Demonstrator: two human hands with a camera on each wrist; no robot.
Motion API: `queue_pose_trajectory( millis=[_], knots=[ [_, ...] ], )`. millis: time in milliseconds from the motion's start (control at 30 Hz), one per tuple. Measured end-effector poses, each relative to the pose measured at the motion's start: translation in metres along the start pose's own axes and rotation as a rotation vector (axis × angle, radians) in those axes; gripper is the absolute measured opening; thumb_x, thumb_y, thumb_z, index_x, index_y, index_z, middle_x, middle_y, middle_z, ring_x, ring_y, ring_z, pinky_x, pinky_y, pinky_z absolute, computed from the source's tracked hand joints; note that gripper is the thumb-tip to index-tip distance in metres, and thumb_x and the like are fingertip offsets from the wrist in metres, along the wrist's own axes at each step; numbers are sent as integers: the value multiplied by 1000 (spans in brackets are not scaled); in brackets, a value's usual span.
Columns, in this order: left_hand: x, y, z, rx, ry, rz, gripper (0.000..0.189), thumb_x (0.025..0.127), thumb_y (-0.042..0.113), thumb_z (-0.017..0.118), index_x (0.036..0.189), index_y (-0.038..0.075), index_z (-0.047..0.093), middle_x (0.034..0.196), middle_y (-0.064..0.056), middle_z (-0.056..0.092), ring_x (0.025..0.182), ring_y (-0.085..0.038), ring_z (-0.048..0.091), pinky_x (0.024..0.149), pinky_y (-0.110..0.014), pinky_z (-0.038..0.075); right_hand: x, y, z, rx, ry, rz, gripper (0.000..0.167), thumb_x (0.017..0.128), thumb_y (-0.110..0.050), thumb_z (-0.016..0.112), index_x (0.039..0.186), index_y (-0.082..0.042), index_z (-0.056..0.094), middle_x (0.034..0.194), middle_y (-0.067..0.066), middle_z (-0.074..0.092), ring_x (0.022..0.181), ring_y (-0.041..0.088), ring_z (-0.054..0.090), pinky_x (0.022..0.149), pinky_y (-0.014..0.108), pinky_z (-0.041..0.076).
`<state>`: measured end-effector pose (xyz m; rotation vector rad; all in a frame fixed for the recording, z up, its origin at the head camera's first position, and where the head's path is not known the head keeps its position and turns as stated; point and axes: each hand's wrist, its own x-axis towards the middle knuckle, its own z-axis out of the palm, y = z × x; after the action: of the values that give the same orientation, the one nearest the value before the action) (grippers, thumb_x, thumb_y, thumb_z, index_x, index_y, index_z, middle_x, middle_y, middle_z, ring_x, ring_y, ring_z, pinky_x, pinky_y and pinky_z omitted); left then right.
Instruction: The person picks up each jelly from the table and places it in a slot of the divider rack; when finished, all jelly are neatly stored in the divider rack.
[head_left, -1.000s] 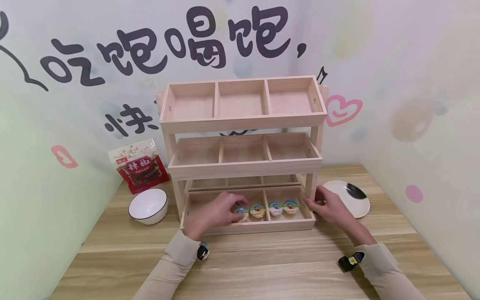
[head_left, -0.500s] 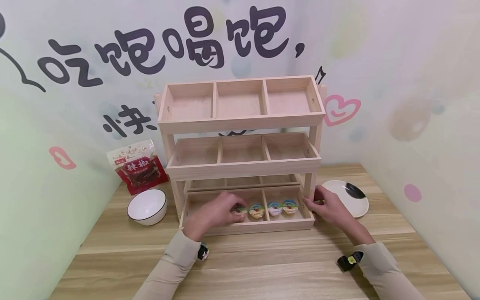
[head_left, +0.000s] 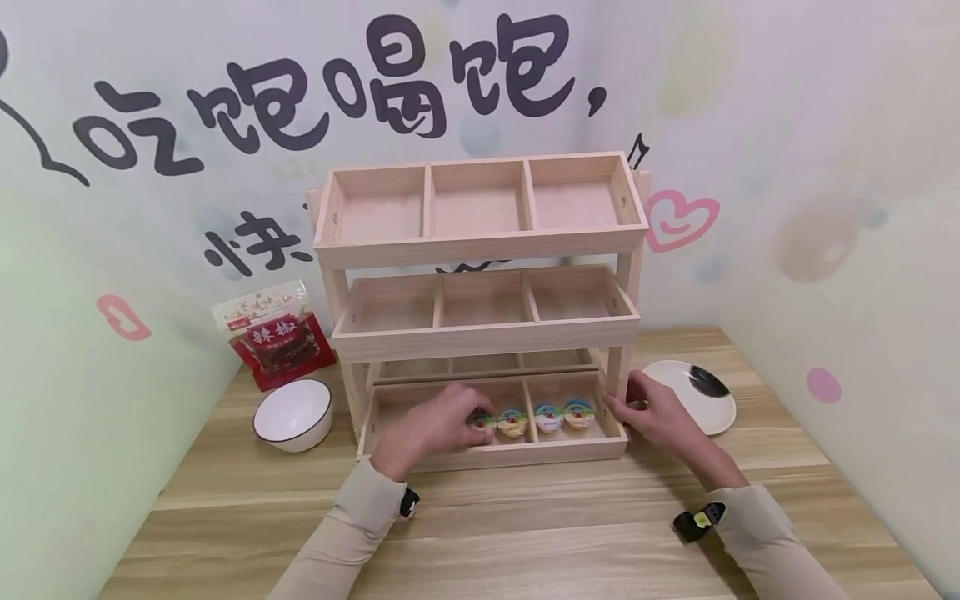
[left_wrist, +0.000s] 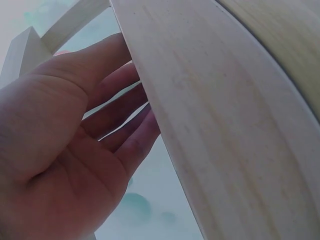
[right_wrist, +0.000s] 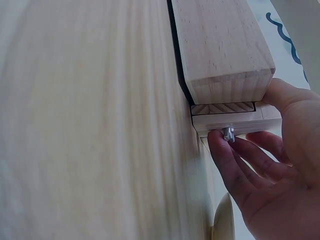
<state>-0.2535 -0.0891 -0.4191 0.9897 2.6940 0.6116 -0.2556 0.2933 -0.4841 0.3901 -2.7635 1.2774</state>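
Note:
Four-cornered compartments divide the bottom tray (head_left: 577, 450) of a wooden three-tier shelf (head_left: 480, 250). My left hand (head_left: 438, 425) reaches into it in the head view, thumb and fingers around a small jelly cup (head_left: 483, 422). In the left wrist view the fingertips of my left hand (left_wrist: 80, 135) are hidden behind the tray's front board (left_wrist: 195, 120). A yellow-topped cup (head_left: 513, 422) stands just right of that one; two more cups (head_left: 548, 417) sit beyond the divider. My right hand (head_left: 660, 412) grips the tray's right end, its fingers beside a metal bolt (right_wrist: 228, 134) in the right wrist view.
A white bowl (head_left: 292, 415) and a red-and-white food pouch (head_left: 277, 333) stand left of the shelf. A white plate with a black patch (head_left: 693, 396) lies behind my right hand. Walls close in the wooden table (head_left: 525, 533) at the back and sides.
The leftmost cup has shifted slightly within my left hand's fingers, first left, then back toward the yellow-topped cup. My right hand keeps its place at the tray's end.

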Motion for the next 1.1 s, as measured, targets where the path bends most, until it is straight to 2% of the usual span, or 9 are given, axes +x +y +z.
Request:
queue_pose_trajectory(
  millis=[33,167,233,400,500,600,700,933,1100],
  knots=[
    [0,0,0,-1,1,-3,31,98,19,82,124,4,78,125,-11,77,110,-24,67,95,-44,58,0,0,0,-1,-1,4,42,105,-26,74,133,1,60,115,21,74,103,29,74,77,27,63],
    [0,-2,1,-19,12,30,22,100,18,79,116,4,77,108,-10,77,92,-20,66,80,-36,57,0,1,0,-5,2,11,41,104,-26,74,133,0,60,115,21,74,103,29,74,77,27,63],
    [-2,-3,-1,-33,29,51,23,102,18,77,119,4,76,109,-10,77,90,-19,67,79,-35,57,0,1,0,-5,3,8,40,104,-25,74,132,0,60,115,21,74,103,29,74,77,27,63],
    [-16,-2,-11,-87,92,93,34,105,17,73,134,0,72,134,-16,75,115,-30,75,97,-46,63,1,2,2,-3,2,-1,38,104,-24,74,130,1,61,113,20,75,101,28,75,75,25,62],
    [-27,-4,-15,-127,143,122,30,104,14,74,132,2,74,130,-16,77,110,-27,77,93,-41,66,2,3,3,-5,0,6,39,104,-25,74,131,0,61,114,20,75,102,28,74,75,25,62],
    [-41,-8,-15,-144,191,142,24,104,13,74,126,4,76,117,-10,81,99,-17,77,83,-27,65,2,3,3,-11,-1,9,40,104,-26,74,132,0,61,115,20,75,102,28,74,76,26,63],
    [-56,-13,-13,-161,211,157,20,104,13,73,122,5,78,107,-5,81,94,-10,75,80,-20,63,3,3,4,-18,1,5,40,104,-26,74,131,0,61,114,20,75,102,28,74,76,25,62],
    [-88,-31,0,-208,257,230,13,103,10,73,112,9,82,101,-2,83,90,-5,75,77,-23,65,3,4,2,-27,14,-8,40,104,-25,75,132,0,61,112,19,75,101,27,73,75,23,61],
    [-105,-43,7,-206,232,198,11,103,12,75,111,13,82,102,2,82,91,0,72,81,-26,65,3,6,2,-22,20,-8,43,104,-25,75,136,0,60,115,21,75,102,28,73,77,24,62]
  ],
)
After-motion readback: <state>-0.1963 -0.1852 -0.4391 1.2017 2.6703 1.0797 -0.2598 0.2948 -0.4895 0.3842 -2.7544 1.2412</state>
